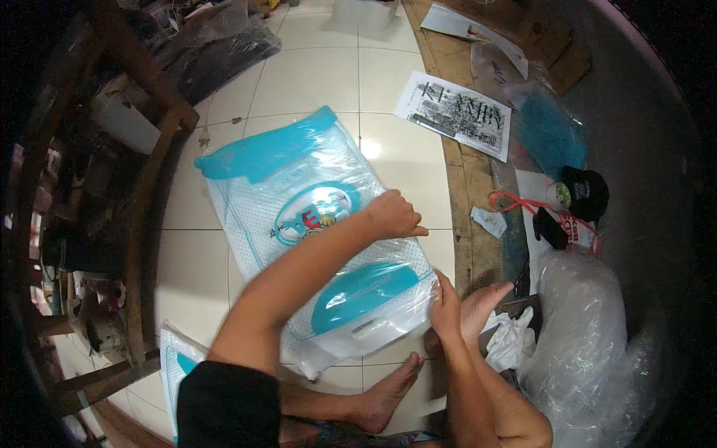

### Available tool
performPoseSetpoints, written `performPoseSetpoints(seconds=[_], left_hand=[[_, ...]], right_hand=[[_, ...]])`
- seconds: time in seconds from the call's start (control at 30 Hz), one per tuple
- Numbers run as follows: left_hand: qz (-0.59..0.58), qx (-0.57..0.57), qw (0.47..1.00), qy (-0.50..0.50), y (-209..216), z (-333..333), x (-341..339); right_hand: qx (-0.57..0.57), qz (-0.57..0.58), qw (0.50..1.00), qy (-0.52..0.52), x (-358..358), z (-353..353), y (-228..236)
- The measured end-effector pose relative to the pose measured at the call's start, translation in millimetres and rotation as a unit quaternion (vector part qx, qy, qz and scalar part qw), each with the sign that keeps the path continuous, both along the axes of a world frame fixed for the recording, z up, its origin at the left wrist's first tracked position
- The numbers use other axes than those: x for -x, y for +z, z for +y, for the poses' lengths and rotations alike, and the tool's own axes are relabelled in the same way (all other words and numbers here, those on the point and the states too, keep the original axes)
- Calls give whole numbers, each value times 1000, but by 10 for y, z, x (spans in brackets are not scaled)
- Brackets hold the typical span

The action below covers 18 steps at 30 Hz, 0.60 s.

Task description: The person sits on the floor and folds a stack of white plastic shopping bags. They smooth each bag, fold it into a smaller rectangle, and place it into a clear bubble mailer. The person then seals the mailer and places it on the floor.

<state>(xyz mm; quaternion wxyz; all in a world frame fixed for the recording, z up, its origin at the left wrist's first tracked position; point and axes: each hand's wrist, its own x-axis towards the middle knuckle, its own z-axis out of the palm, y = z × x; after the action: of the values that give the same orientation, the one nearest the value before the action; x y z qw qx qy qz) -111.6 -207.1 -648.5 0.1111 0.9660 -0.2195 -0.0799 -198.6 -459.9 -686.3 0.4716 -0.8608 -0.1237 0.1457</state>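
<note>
A large flat plastic bag [317, 196], clear with turquoise bands and a dotted pattern, lies slanted on the tiled floor. It bears an oval cartoon picture and has a handle slot at its near end. What fills it looks white and flat. Reaching across the bag, my left arm ends with my left hand [394, 215] curled closed at the bag's right edge, thumb pointing right. My right hand [446, 305] pinches the near right corner of the same bag; its fingers are partly hidden.
Another turquoise-and-white bag [178, 358] lies at the lower left. Wooden shelving [142, 246] stands on the left. On the right are a printed sheet [457, 113], a black cap [586, 193], a red cord [515, 198] and bulky clear plastic wrap [579, 328]. My bare feet [392, 392] flank the bag's near end.
</note>
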Motion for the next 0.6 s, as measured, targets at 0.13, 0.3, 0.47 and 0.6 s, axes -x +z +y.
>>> performPoseSetpoints(seconds=[0.13,0.3,0.47,0.6], left_hand=[[-167,70,983,18,-393,-86,-89],[-197,26,978,-67,-453,290,-58],[-73,3,997,-39,-424,255,-168],[-170,14,984,42,-428,324,-49]], right_hand=[[90,-36,995,-17,-149,-74,-130],[-10,43,998,-45,-126,-22,-79],[-18,-54,997,-51,-81,-132,-333],[85,-51,995,9,-95,-60,-70]])
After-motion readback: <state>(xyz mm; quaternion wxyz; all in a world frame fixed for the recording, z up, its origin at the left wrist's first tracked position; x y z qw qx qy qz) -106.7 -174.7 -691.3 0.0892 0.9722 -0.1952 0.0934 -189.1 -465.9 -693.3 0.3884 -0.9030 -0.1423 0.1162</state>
